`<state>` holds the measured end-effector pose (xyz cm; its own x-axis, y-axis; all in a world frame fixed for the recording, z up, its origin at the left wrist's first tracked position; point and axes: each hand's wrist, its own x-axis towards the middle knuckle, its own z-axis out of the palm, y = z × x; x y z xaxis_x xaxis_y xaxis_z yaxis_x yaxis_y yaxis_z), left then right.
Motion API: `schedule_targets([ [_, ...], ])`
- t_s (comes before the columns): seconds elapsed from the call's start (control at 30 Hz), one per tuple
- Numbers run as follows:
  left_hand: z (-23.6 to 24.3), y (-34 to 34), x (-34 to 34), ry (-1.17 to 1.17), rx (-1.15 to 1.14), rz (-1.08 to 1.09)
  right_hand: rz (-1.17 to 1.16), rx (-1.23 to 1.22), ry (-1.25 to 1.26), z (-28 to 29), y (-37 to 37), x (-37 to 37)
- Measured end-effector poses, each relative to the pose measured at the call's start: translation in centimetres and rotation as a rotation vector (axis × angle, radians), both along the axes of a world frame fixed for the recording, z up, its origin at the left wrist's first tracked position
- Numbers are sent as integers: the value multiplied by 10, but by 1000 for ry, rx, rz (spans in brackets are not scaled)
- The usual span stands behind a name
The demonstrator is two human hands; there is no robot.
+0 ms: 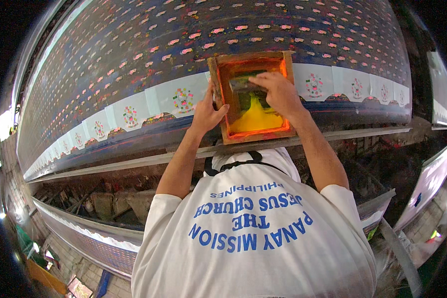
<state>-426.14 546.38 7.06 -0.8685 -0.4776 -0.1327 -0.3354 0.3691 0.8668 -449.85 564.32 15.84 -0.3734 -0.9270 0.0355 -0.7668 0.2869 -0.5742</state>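
A wooden screen-printing frame (253,56), its inner walls stained orange, lies on the long printing table over a row of white pieces. Yellow ink (256,119) is pooled on the mesh in its near half and tapers toward the middle. My left hand (206,114) grips the frame's left side, thumb on the rim and fingers along the outside. Inside the frame, my right hand (279,94) is closed on a squeegee (241,85), slightly blurred and partly covered by the fingers. Whatever lies beneath the frame is hidden.
White pieces (130,115) with round colourful prints line the table's near edge on both sides of the frame. Small pinkish marks cover the dark tabletop (193,54). A metal rail (124,161) runs along the front. Another printing table (92,243) stands at lower left.
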Motion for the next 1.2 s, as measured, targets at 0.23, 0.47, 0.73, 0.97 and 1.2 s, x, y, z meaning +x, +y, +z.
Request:
schedule_targets([
  [0.23, -6, -11, -1, 28, 58, -17, 73, 80, 105, -7, -41, -16],
  [0.47, 21, -11, -8, -172, 121, 0, 165, 144, 32, -13, 26, 33],
  [0.73, -10, -9, 0, -5, -13, -1, 126, 122, 11, -3, 56, 67],
  [0.97, 9, -11, -1, -139, 54, -21, 5, 31, 158, -12, 11, -5],
  [1.2, -1, -8, 1, -57, 14, -20, -102, 167, -31, -3, -20, -30],
])
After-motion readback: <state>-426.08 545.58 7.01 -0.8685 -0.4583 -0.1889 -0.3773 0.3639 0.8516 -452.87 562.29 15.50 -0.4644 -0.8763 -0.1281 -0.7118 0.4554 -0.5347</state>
